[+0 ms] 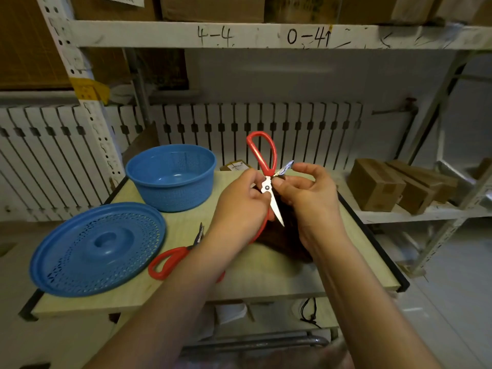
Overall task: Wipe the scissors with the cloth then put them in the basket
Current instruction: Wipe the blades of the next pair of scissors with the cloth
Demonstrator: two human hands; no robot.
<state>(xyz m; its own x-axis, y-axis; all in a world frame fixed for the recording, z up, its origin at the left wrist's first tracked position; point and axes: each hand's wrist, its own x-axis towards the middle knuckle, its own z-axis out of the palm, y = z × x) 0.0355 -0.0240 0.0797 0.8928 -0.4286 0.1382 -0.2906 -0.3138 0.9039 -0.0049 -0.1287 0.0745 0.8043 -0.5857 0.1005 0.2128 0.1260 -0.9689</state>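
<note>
I am counting two pairs of red-handled scissors. One pair (pixel 267 179) is being held above the surface (pixel 266 272), opened wide; my left hand (pixel 239 206) is curling its grip round the lower handle, my right hand (pixel 306 193) is pinching near the pivot. The second pair (pixel 170 259) is lying near left. One dark cloth (pixel 287 241) is lying under my hands. One blue basket (pixel 171 177) is sitting far left, one blue lid (pixel 97 249) lying beside it.

Blue perforated lid (pixel 97 249) on wooden table (pixel 266 278), cardboard boxes (pixel 376 185) on shelf (pixel 415 213), white radiator (pixel 255 129)
</note>
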